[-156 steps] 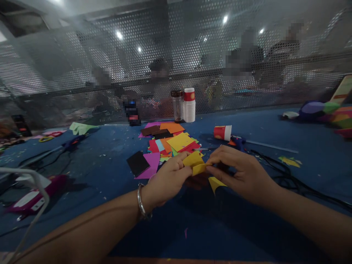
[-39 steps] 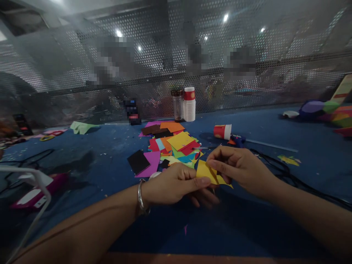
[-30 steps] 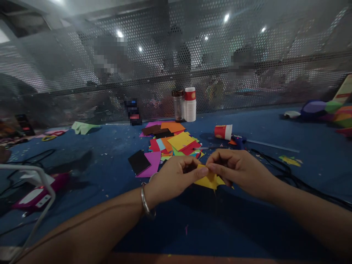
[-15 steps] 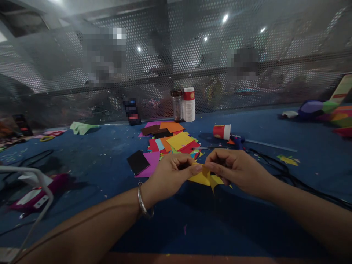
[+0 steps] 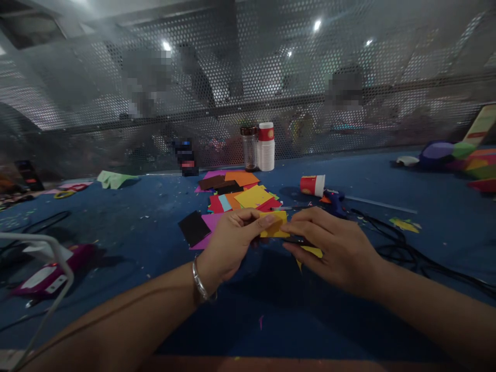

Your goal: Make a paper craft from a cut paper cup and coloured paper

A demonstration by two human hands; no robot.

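A small yellow paper piece [image 5: 273, 225] is pinched between the thumb and fingers of my left hand [image 5: 236, 237], which has a silver bangle at the wrist. My right hand [image 5: 333, 248] is at the paper's right edge, its index fingertip touching it and its thumb lower and apart. Something dark and thin lies between the right thumb and fingers; part of it is hidden. Yellow scraps [image 5: 312, 251] show beneath the right hand. Beyond the hands is a pile of coloured papers [image 5: 253, 198], with a black sheet [image 5: 194, 229] to its left.
A red and white cup [image 5: 312, 185] lies by a blue glue gun [image 5: 335, 201]. Black cables [image 5: 406, 253] run at right. A glass jar [image 5: 249, 150] and stacked cups [image 5: 266, 150] stand at the back. A magenta power strip [image 5: 58, 271] is at left.
The yellow paper has been turned to face the camera and looks smaller and flatter. My right thumb has dropped away from the fingers, and the dark thin thing now shows between them.
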